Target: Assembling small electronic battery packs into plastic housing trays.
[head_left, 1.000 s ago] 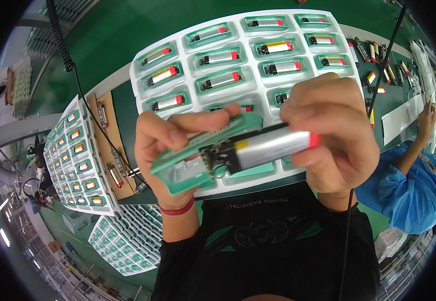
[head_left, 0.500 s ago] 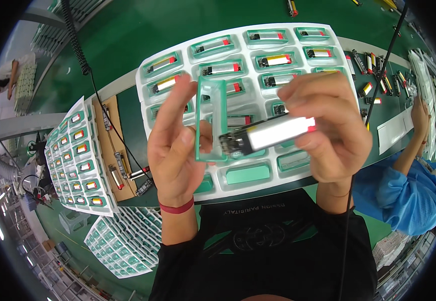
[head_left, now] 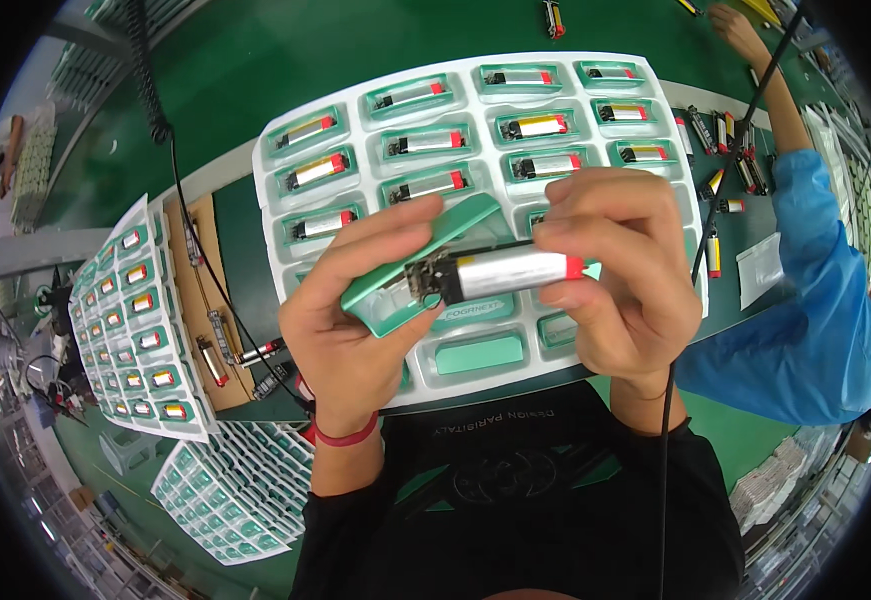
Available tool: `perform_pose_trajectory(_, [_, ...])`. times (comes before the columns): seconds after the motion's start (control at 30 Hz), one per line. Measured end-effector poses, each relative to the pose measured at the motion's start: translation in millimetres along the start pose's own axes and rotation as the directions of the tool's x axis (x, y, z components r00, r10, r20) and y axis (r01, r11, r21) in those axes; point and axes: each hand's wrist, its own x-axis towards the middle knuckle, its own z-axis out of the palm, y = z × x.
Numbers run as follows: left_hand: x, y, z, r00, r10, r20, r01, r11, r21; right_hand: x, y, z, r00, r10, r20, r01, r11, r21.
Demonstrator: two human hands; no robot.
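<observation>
My left hand (head_left: pixel 340 330) is wrapped around a tilted, hollow green plastic shell (head_left: pixel 467 220). In my right hand (head_left: pixel 630 270), thumb and fingers pinch a silver battery assembly (head_left: pixel 520 272) by its red-capped end. The dark circuit end of that assembly points left and overlaps the shell's opening; whether the two touch, I cannot tell. Both hands are above a white tray (head_left: pixel 363 160), whose pockets hold green shells, many with battery assemblies in them. A closed-looking green piece (head_left: pixel 480 353) lies in a near pocket.
Another filled tray (head_left: pixel 160 335) stands left, beside a cardboard strip (head_left: pixel 193 300) with loose assemblies. Below it is a stack of trays (head_left: pixel 225 490). Loose battery assemblies (head_left: pixel 745 165) lie at right, near a co-worker's blue sleeve (head_left: pixel 815 270). A black cable (head_left: pixel 667 450) hangs across the right side.
The shell has tipped from upright to slanted, and my left fingers have closed around it. The battery assembly has shifted slightly left. The co-worker's arm now reaches toward the far side.
</observation>
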Motion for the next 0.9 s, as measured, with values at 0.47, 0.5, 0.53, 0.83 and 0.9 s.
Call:
perform_pose_trajectory(0.47, [-2.9, 13.9, -4.3, 0.966, -0.223, 0.129, 0.234, 0.969, -0.081, -0.6, 0.9, 9.1, 0.988, -0.043, 0.146, 0.067, 0.983, -0.169])
perform_pose_trajectory(0.5, [-1.8, 13.9, -3.5, 0.971, -0.207, 0.122, 0.22, 0.97, -0.105, -1.1, 0.4, 10.5, 0.99, -0.019, 0.138, 0.042, 0.985, -0.168])
perform_pose_trajectory(0.53, [-1.0, 15.1, -3.4, 0.972, -0.208, 0.112, 0.218, 0.972, -0.085, -2.1, -0.4, 12.0, 0.991, 0.006, 0.131, 0.016, 0.986, -0.168])
perform_pose_trajectory(0.83, [-3.0, 10.3, 1.6, 0.986, -0.153, -0.063, 0.153, 0.988, -0.002, -11.3, -13.8, 44.1, 0.951, 0.268, -0.153, -0.278, 0.96, -0.045])
perform_pose_trajectory(0.9, [-3.9, 11.3, 0.8, 0.985, -0.146, -0.087, 0.151, 0.987, 0.048, -10.0, -15.2, 45.1, 0.946, 0.299, -0.126, -0.304, 0.952, -0.024])
